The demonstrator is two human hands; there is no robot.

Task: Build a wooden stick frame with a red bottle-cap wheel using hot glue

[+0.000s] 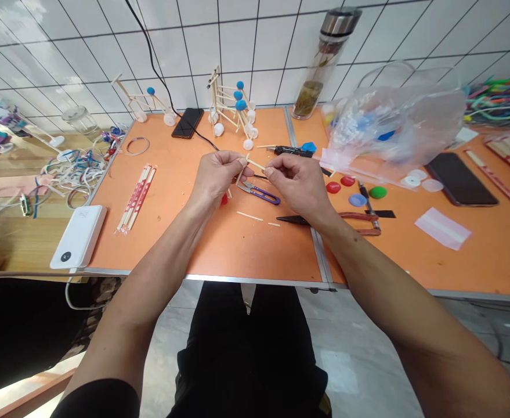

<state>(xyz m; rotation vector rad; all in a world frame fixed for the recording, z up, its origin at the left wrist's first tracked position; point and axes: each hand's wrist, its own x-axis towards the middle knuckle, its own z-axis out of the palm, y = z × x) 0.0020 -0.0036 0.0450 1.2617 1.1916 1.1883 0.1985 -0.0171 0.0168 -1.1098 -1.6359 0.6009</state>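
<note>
Over the middle of the orange table (220, 249), my left hand (217, 174) pinches thin wooden sticks that meet near its fingertips. My right hand (293, 180) grips the other end of a short pale wooden stick (256, 164) that reaches across between both hands. Purple-handled thread snips (261, 193) lie beneath the hands. Two loose stick pieces (249, 216) rest in front of them. Pliers with red handles (359, 216) sit partly under my right wrist. Below my left fingers a red piece (224, 200) shows, partly hidden.
Stick models with blue balls and white wheels (228, 107) stand at the back. Nearby are a phone (188, 123), wrapped chopsticks (136, 198), a white power bank (78, 237), a tall glass bottle (319, 69), a plastic bag (398, 122), coloured caps (357, 200) and another phone (461, 179).
</note>
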